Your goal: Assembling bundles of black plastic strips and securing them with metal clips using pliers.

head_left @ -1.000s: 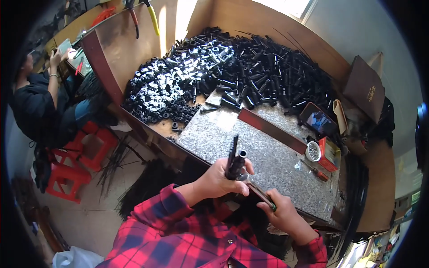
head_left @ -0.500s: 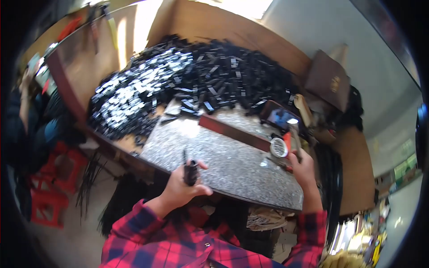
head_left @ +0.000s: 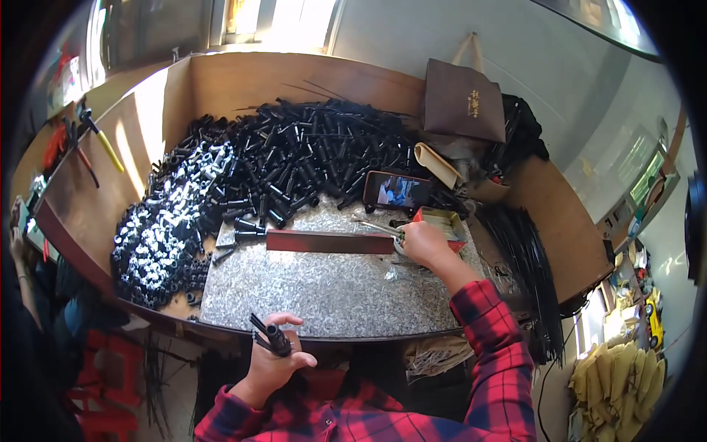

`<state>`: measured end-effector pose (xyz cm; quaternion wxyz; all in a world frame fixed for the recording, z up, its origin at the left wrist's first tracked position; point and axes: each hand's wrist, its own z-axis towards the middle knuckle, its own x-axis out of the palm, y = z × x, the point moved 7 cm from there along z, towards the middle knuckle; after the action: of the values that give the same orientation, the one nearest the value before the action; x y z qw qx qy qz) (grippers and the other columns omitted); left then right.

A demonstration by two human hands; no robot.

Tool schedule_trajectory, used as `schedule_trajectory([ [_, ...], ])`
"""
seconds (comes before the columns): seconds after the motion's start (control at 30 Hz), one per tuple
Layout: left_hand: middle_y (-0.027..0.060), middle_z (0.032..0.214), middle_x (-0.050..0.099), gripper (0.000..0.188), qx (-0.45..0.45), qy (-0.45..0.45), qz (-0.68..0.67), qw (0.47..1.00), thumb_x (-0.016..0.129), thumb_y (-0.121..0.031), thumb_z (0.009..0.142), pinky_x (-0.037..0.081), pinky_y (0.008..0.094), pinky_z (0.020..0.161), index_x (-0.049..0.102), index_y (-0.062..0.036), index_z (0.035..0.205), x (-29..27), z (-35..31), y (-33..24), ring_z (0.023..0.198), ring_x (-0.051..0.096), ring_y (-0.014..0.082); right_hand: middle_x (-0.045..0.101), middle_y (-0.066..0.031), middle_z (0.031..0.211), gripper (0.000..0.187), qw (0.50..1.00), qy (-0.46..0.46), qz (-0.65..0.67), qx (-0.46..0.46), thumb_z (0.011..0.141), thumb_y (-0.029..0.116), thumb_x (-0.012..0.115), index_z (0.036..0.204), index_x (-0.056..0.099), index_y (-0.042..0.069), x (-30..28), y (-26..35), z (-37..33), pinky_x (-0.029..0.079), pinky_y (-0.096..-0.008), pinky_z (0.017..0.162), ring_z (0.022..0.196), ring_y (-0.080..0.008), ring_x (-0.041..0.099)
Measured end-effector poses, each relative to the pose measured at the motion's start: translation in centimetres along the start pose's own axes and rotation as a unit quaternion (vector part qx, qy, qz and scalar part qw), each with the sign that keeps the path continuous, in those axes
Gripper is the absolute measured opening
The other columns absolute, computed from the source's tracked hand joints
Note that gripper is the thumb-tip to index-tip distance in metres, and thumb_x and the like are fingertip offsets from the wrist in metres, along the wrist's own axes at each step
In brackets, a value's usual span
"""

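My left hand (head_left: pixel 266 370) is in front of the table's near edge, its fingers curled round a short black plastic tube (head_left: pixel 278 340) whose hollow end points up. Thin black prongs stick up beside the tube. Over the speckled stone slab (head_left: pixel 331 295), my right hand (head_left: pixel 426 244) grips a slim metal tool (head_left: pixel 374 225) by its end; its exact kind cannot be made out. The tool points left, above the end of a dark red bar (head_left: pixel 331 242) lying across the slab. Next to my right hand is a small red and yellow box (head_left: pixel 448 219), partly covered by it.
A large heap of black tubes (head_left: pixel 302 155) fills the back and left, against a wooden board wall. A phone (head_left: pixel 398 190) leans behind the slab. Long black strips (head_left: pixel 519 247) hang over the right edge. A brown bag (head_left: pixel 464 99) stands at the back. A co-worker's arm shows far left.
My right hand has moved left and away from me, with the metal tool now over the bar's end. My left hand still holds the black tube, and the whole view has turned.
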<state>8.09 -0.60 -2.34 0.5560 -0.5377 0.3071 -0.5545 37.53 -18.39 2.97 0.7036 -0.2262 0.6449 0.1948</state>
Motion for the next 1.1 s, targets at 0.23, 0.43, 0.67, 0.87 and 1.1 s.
schedule_trajectory([
  [0.23,-0.0028,0.059,0.05,0.062,0.007,0.004,0.049,0.999,0.082,-0.004,0.065,0.036,0.0194,0.051,0.045,-0.0029,0.115,-0.1,0.0,0.1,0.053,0.047,0.0053,0.067,-0.0204,0.086,0.02,0.999,0.007,-0.005,-0.03,0.078,0.012,0.051,0.083,0.067,0.001,1.1,0.5,1.2,0.052,-0.046,0.072,0.083,-0.0367,0.065],
  [0.43,-0.0073,0.065,0.045,0.058,-0.002,-0.005,0.116,0.993,0.084,-0.018,0.068,0.037,0.0224,0.057,0.05,-0.0096,0.115,0.2,0.4,-0.4,0.061,0.042,0.0031,0.061,-0.0236,0.082,0.013,0.996,-0.034,0.083,-0.012,0.072,0.008,0.057,0.083,0.06,0.002,-0.3,0.8,0.1,0.046,-0.0489,0.071,0.083,-0.0419,0.06],
  [0.67,-0.0045,0.073,0.047,0.059,0.012,-0.009,0.046,0.999,0.081,-0.015,0.072,0.04,0.0233,0.063,0.045,-0.0073,0.119,0.8,0.0,-1.3,0.07,0.047,0.0036,0.059,-0.0261,0.08,0.014,0.993,-0.062,0.095,-0.042,0.078,0.011,0.061,0.083,0.058,-0.002,-0.2,0.1,0.4,0.045,-0.0465,0.067,0.079,-0.0428,0.058],
  [0.87,-0.0056,0.076,0.048,0.061,0.029,-0.008,0.025,0.999,0.079,-0.014,0.074,0.041,0.0223,0.064,0.043,-0.0074,0.122,1.0,0.3,-0.8,0.074,0.049,0.0026,0.049,-0.0062,0.065,0.013,0.911,-0.141,0.372,-0.106,0.087,0.011,0.056,0.081,0.053,0.0,-1.7,3.7,-3.5,0.042,-0.0349,0.052,0.053,-0.017,0.049],
  [1.1,-0.0033,0.095,0.049,0.071,-0.024,0.019,-0.06,0.998,0.082,-0.019,0.072,0.041,0.0222,0.077,0.04,-0.0051,0.128,1.9,0.4,0.2,0.086,0.048,0.0036,0.063,-0.0078,0.088,0.011,0.855,0.053,0.502,-0.117,0.088,0.01,0.063,0.092,0.064,0.0,-1.6,16.4,-14.0,0.047,-0.0284,0.071,0.079,-0.0181,0.059],
])
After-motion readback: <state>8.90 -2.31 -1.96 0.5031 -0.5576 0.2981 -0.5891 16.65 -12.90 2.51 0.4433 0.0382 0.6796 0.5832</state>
